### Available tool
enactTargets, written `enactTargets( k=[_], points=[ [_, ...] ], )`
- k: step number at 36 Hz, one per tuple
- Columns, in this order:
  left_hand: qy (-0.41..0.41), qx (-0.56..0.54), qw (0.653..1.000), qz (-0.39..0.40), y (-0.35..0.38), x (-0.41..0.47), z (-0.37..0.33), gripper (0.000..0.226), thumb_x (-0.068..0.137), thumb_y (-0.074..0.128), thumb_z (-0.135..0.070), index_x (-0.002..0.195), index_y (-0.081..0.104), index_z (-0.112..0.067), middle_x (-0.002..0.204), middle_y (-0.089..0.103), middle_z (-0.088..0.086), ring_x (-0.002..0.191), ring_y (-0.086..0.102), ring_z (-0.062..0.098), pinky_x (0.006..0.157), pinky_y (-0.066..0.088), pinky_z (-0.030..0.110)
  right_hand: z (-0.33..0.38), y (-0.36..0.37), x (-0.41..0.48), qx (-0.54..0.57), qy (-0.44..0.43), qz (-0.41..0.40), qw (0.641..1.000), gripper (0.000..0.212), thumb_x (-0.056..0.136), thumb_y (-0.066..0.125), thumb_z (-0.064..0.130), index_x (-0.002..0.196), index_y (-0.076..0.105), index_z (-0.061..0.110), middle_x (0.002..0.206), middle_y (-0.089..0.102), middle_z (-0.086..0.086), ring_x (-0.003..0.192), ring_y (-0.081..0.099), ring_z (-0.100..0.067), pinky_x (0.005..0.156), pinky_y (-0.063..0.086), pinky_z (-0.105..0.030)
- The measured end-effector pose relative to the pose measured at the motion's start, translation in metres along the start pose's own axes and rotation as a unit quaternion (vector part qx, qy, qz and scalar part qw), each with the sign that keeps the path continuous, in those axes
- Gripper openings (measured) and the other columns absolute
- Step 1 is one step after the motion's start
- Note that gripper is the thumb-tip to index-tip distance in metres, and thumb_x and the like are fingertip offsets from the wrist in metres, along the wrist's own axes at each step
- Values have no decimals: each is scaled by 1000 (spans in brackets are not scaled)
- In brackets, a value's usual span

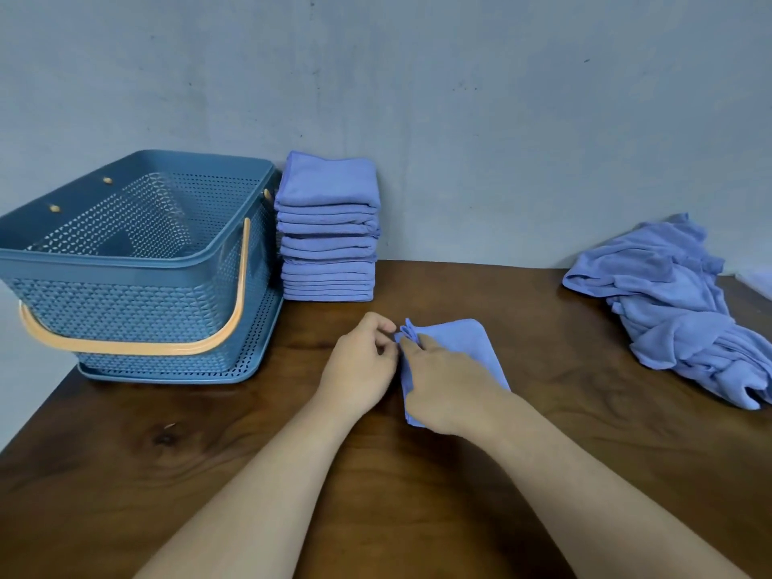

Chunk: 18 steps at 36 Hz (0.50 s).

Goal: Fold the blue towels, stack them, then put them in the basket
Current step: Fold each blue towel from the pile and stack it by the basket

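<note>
A folded blue towel (468,342) lies on the wooden table in the middle. My right hand (449,388) rests over its left half and pinches its raised far-left corner. My left hand (361,369) is beside it, fingers curled, pinching the same left edge. A tall stack of folded blue towels (328,227) stands at the back against the wall. The blue perforated basket (125,261) with an orange handle sits to the stack's left and holds nothing that I can see. A heap of unfolded blue towels (676,311) lies at the right.
The brown wooden table (209,453) runs to a grey wall at the back. Its left edge falls away just beyond the basket. Bare wood shows in front of the basket and between the folded towel and the heap.
</note>
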<state>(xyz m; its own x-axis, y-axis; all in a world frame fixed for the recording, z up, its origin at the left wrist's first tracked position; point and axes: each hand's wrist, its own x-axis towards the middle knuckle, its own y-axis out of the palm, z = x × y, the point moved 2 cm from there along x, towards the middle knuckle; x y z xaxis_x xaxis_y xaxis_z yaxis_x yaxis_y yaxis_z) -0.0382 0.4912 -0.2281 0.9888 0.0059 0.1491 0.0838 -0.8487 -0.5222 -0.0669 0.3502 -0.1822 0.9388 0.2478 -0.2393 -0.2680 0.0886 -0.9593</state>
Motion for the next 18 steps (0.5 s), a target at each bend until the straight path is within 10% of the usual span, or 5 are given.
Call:
enactTargets(
  k=[4,8,13,18],
  points=[
    [-5,-23,1000,-14,-2,-1,-3,16,108,49,-23,109,61,-33,94,73,-14,82,66,2,76,57,34,-8,-9,-11,114,-40,-16,992,69,102,47,29,165,20,44,156,42,14,116,60,-17,95,49,-26],
    [-9,-21,1000,-13,-1,-2,-4,12,110,46,-31,111,58,-34,92,73,-9,80,68,8,79,59,44,-50,-37,-15,333,-51,-114,935,52,102,49,14,134,56,55,136,59,23,78,71,-9,79,53,-26],
    [-14,-1,1000,-4,1,-5,-10,27,104,55,-53,122,53,-33,98,66,-16,84,65,2,74,56,30,-102,-42,1,207,-78,-190,957,39,103,56,15,132,65,40,129,64,22,116,62,-2,100,52,-31],
    [-4,35,999,14,8,-6,-9,41,92,74,-51,121,48,-36,91,65,-12,80,66,4,72,59,32,-114,7,10,84,-144,-130,977,51,105,49,61,151,51,41,158,42,19,149,33,-3,125,31,-35]
  ],
)
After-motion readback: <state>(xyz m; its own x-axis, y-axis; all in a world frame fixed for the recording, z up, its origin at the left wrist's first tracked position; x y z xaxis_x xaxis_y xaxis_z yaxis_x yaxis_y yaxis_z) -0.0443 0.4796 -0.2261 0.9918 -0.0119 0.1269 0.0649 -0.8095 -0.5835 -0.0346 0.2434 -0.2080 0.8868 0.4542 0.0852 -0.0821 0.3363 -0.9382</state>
